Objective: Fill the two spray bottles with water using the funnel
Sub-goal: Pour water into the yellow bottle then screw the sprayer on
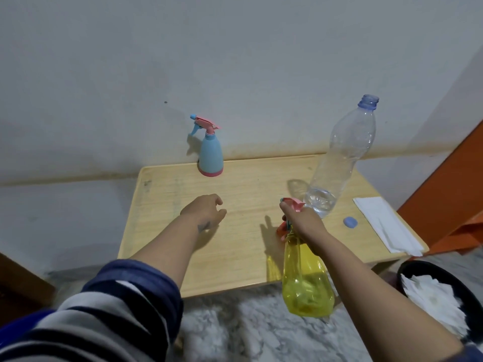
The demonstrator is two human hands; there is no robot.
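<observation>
A yellow see-through spray bottle (307, 280) with a pink spray head hangs above the table's front edge, partly filled; my right hand (304, 222) grips its neck and head. A blue spray bottle (210, 152) with a pink and blue head stands upright at the table's back edge by the wall. My left hand (206, 209) hovers over the middle of the wooden table (162, 218), fingers loosely curled, holding nothing. A tall clear plastic water bottle (342, 158) stands uncapped at the right with a little water at its bottom. Its blue cap (350, 222) lies beside it. No funnel is visible.
A folded white cloth (386, 223) lies along the table's right edge. A black bowl (407, 273) holding white tissues sits on the floor at lower right. An orange panel (449, 194) stands at the right. The floor below is marbled grey.
</observation>
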